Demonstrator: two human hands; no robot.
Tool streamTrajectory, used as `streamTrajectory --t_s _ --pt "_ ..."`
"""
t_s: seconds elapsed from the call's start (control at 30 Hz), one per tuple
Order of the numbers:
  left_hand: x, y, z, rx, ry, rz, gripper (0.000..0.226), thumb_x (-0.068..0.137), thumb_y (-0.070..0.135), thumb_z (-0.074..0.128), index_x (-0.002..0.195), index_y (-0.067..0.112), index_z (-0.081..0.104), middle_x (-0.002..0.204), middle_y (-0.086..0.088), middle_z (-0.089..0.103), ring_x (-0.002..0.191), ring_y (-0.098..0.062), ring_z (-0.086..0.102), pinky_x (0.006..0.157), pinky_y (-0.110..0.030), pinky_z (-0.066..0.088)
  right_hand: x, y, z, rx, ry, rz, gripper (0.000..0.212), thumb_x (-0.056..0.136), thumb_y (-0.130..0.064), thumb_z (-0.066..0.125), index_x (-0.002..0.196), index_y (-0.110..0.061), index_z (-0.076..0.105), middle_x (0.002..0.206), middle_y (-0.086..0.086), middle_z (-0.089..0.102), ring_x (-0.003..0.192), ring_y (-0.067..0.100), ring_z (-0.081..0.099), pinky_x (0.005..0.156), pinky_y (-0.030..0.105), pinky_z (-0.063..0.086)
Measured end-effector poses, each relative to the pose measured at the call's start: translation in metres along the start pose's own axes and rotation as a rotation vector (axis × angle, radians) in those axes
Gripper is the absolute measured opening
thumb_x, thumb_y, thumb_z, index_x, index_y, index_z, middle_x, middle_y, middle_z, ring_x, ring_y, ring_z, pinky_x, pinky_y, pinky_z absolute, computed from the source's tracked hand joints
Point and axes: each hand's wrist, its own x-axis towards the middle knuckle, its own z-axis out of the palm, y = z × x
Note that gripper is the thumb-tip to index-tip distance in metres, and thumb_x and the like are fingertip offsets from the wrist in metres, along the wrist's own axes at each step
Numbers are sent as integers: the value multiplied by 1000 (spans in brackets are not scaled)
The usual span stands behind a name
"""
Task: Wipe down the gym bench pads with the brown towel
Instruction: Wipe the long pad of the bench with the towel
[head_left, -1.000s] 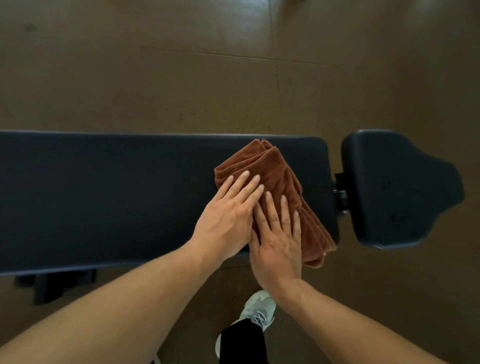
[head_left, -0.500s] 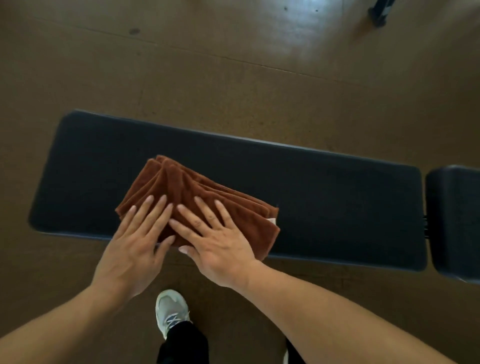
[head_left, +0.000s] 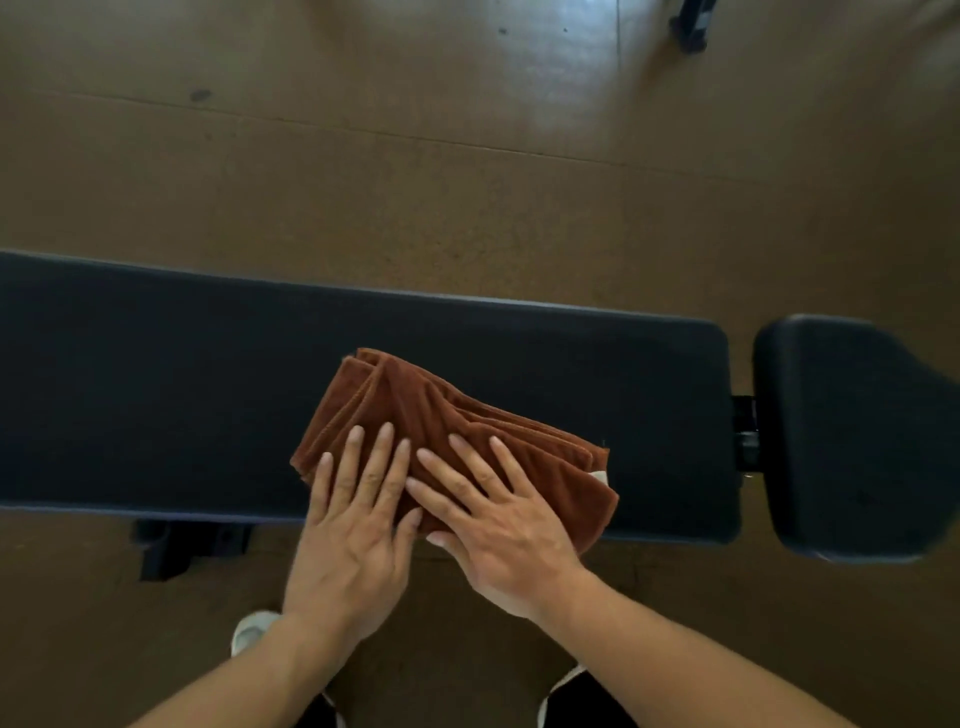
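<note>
Seemingly soft and light, the folded brown towel (head_left: 467, 436) is pressed onto the long bench pad (head_left: 156, 389) by the flat left hand (head_left: 353, 540) and right hand (head_left: 509, 535), side by side; it is best held from above.

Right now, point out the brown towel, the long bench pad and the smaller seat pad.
brown towel (head_left: 415, 410): head view, bare upper fold.
long bench pad (head_left: 156, 384): head view, bare top left of the towel.
smaller seat pad (head_left: 852, 436): head view, top surface.

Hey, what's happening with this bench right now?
A person is wiping a gym bench. Both the left hand and the right hand press flat, fingers spread, on a folded brown towel lying on the long black pad, near its front edge. The smaller seat pad to the right has nothing on it.
</note>
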Motion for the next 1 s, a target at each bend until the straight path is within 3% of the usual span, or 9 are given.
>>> streamTrajectory --t_s 0.2,0.33,0.53,0.63,0.73,0.8,0.87,0.93,1.0 --pt "50 121 15 27 -54 145 66 105 47 29 162 16 18 172 -5 6 158 -26 2 123 -51 11 -91 81 14 23 122 257 55 110 -50 30 163 -35 26 173 -4 12 160 26 9 123 57 20" --pt "100 164 10 61 -97 271 63 106 45 22 162 19 14 171 -4 6 158 -25 -3 124 -50 7 -100 106 16 98 198 489 52 111 -44 25 162 -32 26 172 -1 18 160 28 12 123 58 19" --pt "178 200 -9 139 -172 445 64 103 46 8 161 23 -2 168 2 -13 154 -21 -24 127 -47 -7 -83 143 4 188 227 748 54 110 -44 19 163 -32 16 173 -4 9 161 24 1 127 54 11" --pt "209 222 -15 175 -170 454 63 105 45 10 161 23 -7 166 4 -21 152 -19 -29 125 -44 -14 -78 173 -6 297 222 768 56 109 -50 8 163 -37 4 173 -11 -8 159 17 -17 129 45 2" --pt "232 238 -24 66 -158 434 61 108 44 19 162 25 0 169 5 -12 154 -15 -23 126 -39 -12 -73 203 -19 477 254 744 55 109 -51 12 162 -42 1 171 -18 -16 156 8 -22 124 30 -2" --pt "234 227 -31 -27 -92 414 62 107 44 27 162 24 6 171 3 -3 156 -13 -15 127 -37 -7 -63 219 -29 565 274 776 55 110 -48 20 163 -43 7 171 -18 -13 157 8 -16 119 25 1" --pt "225 191 -33 -23 -48 329 67 106 48 29 163 24 3 171 3 -6 155 -12 -17 128 -37 -5 -43 231 -41 632 309 873 53 111 -46 22 163 -41 15 173 -14 -1 159 13 -1 120 31 13" --pt "209 137 -35 -15 -41 198 71 104 57 24 163 27 -1 169 6 -15 154 -9 -23 127 -36 -7 -19 241 -55 657 354 996 49 111 -47 22 158 -37 32 169 -7 22 155 19 23 119 41 28" --pt "188 76 -43 -4 -15 76 76 100 65 18 163 26 0 169 8 -14 154 -6 -21 127 -35 -7 5 248 -65 614 346 1091 48 111 -46 21 144 -29 51 151 -1 48 138 24 46 107 46 39"
